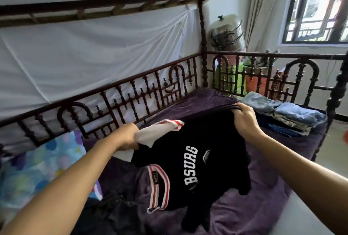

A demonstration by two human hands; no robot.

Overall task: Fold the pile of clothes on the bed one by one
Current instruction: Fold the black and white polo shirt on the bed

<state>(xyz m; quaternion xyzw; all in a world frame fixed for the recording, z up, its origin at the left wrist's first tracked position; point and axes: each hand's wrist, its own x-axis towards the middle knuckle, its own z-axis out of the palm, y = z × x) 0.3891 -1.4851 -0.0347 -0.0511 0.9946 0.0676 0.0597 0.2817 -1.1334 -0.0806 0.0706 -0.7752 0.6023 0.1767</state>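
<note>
Left hand (128,137), right hand (244,120) gripping shirt (216,140), purple bedspread (254,208), railing (131,93), window (318,9)

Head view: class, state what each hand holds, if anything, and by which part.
Both hold the black lettered fabric T-shirt: the left hand grips its white sleeve, the right hand grips a far black edge.
</note>
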